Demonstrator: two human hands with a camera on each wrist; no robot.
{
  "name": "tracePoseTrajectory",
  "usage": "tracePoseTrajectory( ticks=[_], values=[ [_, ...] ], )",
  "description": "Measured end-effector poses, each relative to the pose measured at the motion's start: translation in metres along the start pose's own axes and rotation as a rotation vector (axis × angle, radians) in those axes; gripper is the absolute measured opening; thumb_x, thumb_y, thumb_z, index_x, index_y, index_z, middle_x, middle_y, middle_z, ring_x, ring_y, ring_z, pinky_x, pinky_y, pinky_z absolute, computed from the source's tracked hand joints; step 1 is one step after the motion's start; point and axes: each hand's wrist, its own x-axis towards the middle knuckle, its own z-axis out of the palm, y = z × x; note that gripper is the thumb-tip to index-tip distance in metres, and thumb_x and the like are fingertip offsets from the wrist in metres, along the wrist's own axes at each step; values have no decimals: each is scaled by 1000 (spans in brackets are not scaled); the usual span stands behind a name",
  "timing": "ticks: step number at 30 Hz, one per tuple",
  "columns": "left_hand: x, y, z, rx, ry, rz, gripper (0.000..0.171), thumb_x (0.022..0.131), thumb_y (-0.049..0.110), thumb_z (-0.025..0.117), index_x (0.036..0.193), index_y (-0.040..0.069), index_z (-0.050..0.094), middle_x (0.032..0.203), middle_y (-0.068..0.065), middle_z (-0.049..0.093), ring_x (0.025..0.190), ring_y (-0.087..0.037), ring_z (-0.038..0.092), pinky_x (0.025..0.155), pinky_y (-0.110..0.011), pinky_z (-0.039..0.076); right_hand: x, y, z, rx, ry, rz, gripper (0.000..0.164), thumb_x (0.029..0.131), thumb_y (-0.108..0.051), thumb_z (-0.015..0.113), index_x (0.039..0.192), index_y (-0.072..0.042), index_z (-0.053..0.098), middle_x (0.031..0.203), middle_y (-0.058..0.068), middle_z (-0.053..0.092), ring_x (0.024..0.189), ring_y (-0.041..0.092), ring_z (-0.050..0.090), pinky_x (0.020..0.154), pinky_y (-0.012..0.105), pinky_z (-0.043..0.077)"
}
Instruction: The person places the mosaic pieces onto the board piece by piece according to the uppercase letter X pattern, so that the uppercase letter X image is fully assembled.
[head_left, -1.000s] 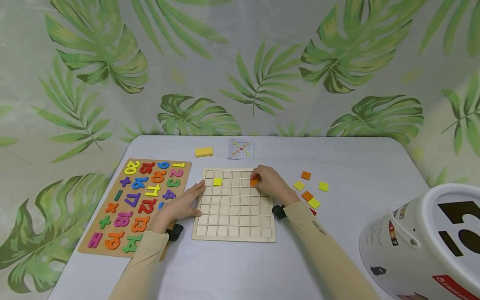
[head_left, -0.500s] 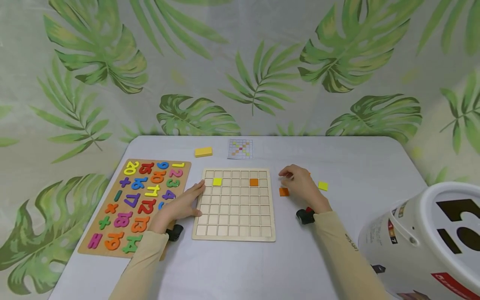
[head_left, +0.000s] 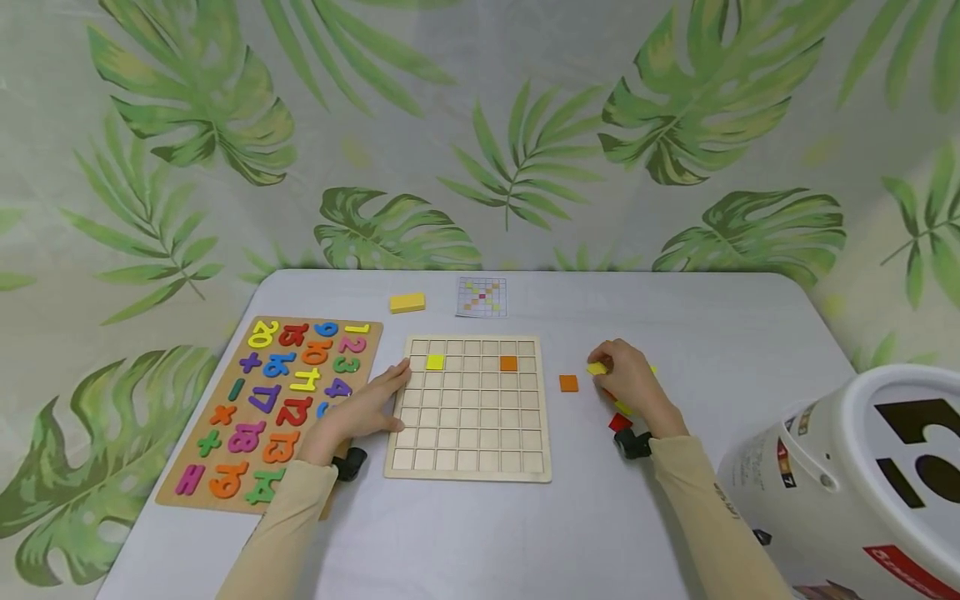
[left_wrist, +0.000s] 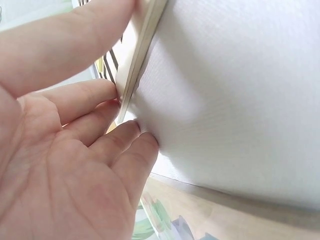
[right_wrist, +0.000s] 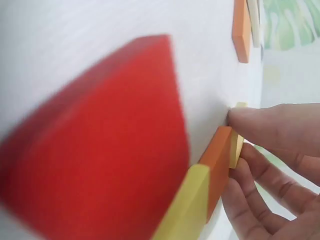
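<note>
A pale wooden grid board [head_left: 469, 408] lies in the middle of the table, a yellow tile [head_left: 435, 362] and an orange tile [head_left: 508, 363] in its upper cells. My left hand [head_left: 363, 408] rests along its left edge; in the left wrist view that hand [left_wrist: 75, 135] has extended fingers, some reaching the board's side. Right of the board, my right hand [head_left: 630, 383] pinches a yellow square tile [head_left: 596, 368] between thumb and fingers. Close by, the right wrist view shows an orange tile [right_wrist: 215, 170], another yellow tile [right_wrist: 185, 205] and a large-looking red tile [right_wrist: 115, 150].
One loose orange tile [head_left: 568, 383] lies between board and right hand. A number puzzle board [head_left: 168, 492] is at the left. Behind the grid stand a yellow block [head_left: 407, 303] and a small pattern card [head_left: 482, 297]. A white bucket [head_left: 750, 492] fills the right front.
My right hand has let go of the orange tile in the grid, moved right to the loose tiles and taken a yellow tile. The left hand has stayed in place.
</note>
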Motion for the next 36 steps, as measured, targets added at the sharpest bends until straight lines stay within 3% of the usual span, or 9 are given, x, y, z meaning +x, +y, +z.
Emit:
tracePoseTrajectory(
  ticks=[6, 11, 21, 30, 36],
  values=[
    [-1, 2, -1, -16, 1, 2, 84, 84, 8, 73, 148, -6, 22, 158, -17, 8, 143, -36, 8, 114, -49, 15, 11, -10, 9, 35, 8, -3, 24, 81, 4, 66, 105, 4, 65, 100, 16, 59, 90, 30, 55, 82, 42, 49],
    [-1, 3, -1, -21, 1, 0, 83, 83, 7, 73, 148, -7, 22, 158, -17, 8, 143, -37, 8, 114, -49, 15, 18, -40, 21, 93, -31, -52, 24, 81, 3, 68, 105, 1, 66, 104, 13, 60, 97, 30, 56, 82, 41, 51],
    [-2, 4, -1, -20, 10, 0, 84, 82, 6, 74, 148, -7, 23, 158, -18, 9, 143, -37, 9, 114, -50, 15, 42, -101, 61, 98, -177, -281, 23, 80, 4, 71, 103, 0, 67, 98, 5, 62, 89, 21, 56, 81, 34, 49],
    [-2, 2, 0, -24, 12, 14, 82, 83, 5, 73, 147, -8, 23, 157, -19, 9, 142, -39, 9, 113, -50, 15, 56, -138, 96, -55, -294, -394, 17, 82, 3, 70, 97, -5, 69, 95, 4, 65, 87, 17, 57, 80, 29, 49],
    [-5, 5, -2, -40, 26, 60, 81, 83, 6, 73, 146, -10, 24, 157, -21, 10, 141, -41, 10, 113, -51, 16, 58, -146, 107, -133, -282, -422, 17, 81, 6, 67, 92, -7, 69, 90, 2, 62, 81, 16, 53, 77, 28, 47]
  ],
)
